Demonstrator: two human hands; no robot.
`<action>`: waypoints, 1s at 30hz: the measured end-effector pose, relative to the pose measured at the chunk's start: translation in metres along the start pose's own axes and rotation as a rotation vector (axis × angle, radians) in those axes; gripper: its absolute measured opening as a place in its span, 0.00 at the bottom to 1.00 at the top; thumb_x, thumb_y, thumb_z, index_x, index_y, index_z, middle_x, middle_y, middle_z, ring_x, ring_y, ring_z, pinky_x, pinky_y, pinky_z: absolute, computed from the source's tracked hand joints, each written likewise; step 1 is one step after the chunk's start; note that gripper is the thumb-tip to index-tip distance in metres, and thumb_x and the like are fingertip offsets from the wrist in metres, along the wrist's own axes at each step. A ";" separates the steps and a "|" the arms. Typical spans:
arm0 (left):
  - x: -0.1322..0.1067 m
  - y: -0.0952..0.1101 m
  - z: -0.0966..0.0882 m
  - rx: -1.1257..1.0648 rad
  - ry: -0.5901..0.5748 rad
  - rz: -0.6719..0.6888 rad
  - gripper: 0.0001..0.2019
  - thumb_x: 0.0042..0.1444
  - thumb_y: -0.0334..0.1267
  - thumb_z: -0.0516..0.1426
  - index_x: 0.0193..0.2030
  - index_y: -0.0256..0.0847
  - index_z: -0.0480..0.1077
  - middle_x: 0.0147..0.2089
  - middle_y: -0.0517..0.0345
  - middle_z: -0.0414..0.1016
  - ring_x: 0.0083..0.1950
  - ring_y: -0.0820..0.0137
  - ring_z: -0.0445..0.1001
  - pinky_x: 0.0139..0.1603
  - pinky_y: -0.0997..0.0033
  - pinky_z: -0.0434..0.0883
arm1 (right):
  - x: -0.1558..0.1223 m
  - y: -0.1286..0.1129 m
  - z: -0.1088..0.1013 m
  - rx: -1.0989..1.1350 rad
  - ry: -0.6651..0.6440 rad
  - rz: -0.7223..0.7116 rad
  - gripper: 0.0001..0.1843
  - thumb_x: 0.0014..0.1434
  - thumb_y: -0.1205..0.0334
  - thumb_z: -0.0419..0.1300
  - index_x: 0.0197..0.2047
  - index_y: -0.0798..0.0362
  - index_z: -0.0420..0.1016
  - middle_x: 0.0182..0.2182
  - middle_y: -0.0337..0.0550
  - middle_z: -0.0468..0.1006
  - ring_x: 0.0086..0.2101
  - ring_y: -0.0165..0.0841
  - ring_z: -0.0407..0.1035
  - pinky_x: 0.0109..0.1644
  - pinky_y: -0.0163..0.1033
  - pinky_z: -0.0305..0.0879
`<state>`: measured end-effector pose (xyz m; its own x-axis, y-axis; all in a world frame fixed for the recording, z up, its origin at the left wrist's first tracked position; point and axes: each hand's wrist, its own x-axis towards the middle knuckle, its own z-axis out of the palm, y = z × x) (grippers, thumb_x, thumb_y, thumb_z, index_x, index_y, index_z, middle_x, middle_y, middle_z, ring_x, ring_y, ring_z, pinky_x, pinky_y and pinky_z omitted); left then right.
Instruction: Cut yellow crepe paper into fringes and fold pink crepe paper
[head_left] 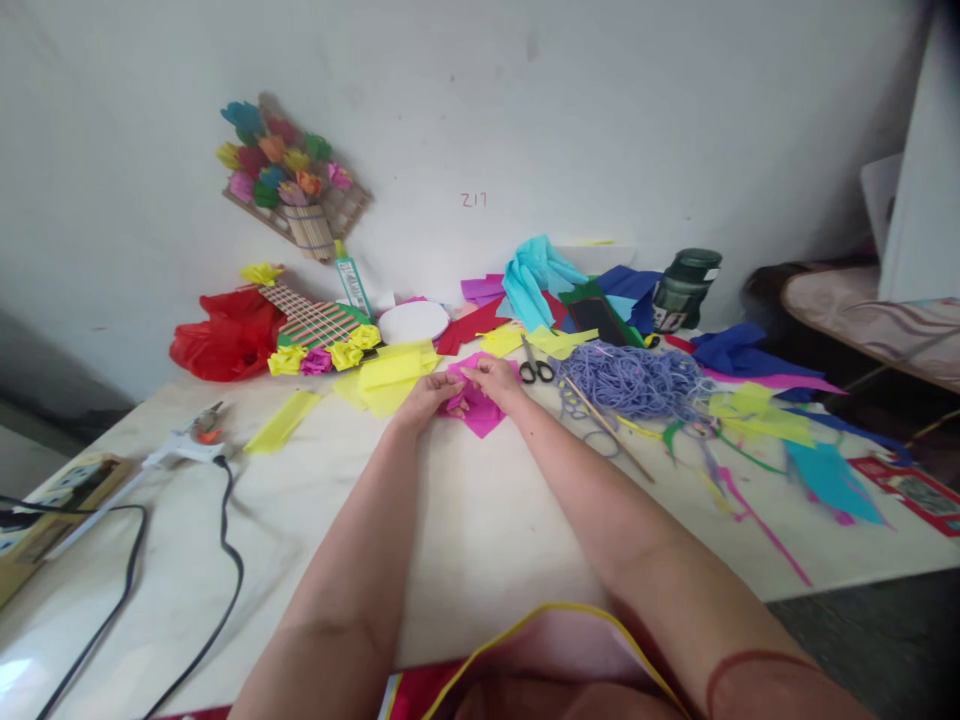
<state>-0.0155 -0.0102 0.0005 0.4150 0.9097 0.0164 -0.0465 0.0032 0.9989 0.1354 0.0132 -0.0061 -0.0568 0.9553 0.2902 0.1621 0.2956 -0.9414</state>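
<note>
Both arms stretch forward over the white table. My left hand (433, 398) pinches the left side of a piece of magenta crepe paper (482, 418). The fingers of my right hand (495, 380) are closed on the same paper at its upper right. Part of the paper is hidden behind the fingers, and a corner of it points toward me. Yellow crepe paper sheets (390, 380) lie just left of my left hand. Black-handled scissors (537, 370) rest right beside my right hand.
A glue gun (196, 440) with a black cord (234, 550) lies left, near a power strip (56, 510). Right are tangled purple yarn (637, 380), a wooden stick (611, 430) and a dark green jar (684, 290). A stick craft (319, 320) with paper flowers stands against the wall.
</note>
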 end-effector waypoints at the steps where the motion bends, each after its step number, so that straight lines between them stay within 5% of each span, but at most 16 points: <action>1: 0.000 0.000 0.000 -0.002 0.001 -0.003 0.14 0.44 0.44 0.60 0.29 0.34 0.65 0.22 0.56 0.73 0.19 0.73 0.70 0.24 0.74 0.68 | 0.000 0.000 0.000 -0.017 0.004 -0.013 0.17 0.45 0.54 0.59 0.14 0.53 0.58 0.12 0.31 0.60 0.16 0.24 0.54 0.21 0.31 0.51; 7: 0.003 -0.003 0.000 -0.019 0.004 0.005 0.16 0.42 0.45 0.61 0.29 0.35 0.63 0.23 0.55 0.73 0.24 0.71 0.73 0.28 0.72 0.70 | -0.002 -0.003 0.001 -0.008 -0.007 -0.021 0.19 0.44 0.52 0.58 0.14 0.53 0.58 0.13 0.32 0.61 0.18 0.24 0.55 0.22 0.31 0.51; 20: 0.004 -0.003 0.005 0.132 0.077 0.017 0.17 0.45 0.48 0.59 0.30 0.38 0.59 0.20 0.62 0.70 0.17 0.77 0.67 0.21 0.77 0.65 | 0.000 0.002 0.004 -0.014 0.031 -0.014 0.17 0.45 0.53 0.57 0.16 0.53 0.56 0.12 0.30 0.57 0.18 0.24 0.52 0.23 0.32 0.50; 30: 0.004 0.000 0.006 0.386 0.088 0.094 0.19 0.52 0.53 0.50 0.22 0.39 0.58 0.12 0.65 0.60 0.12 0.81 0.55 0.15 0.79 0.52 | 0.002 0.004 0.004 0.087 0.123 0.035 0.17 0.45 0.51 0.57 0.17 0.52 0.55 0.12 0.29 0.56 0.16 0.24 0.51 0.21 0.32 0.49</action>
<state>-0.0082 -0.0087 0.0013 0.3454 0.9305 0.1216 0.2705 -0.2228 0.9366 0.1324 0.0160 -0.0101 0.0693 0.9601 0.2709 0.0760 0.2656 -0.9611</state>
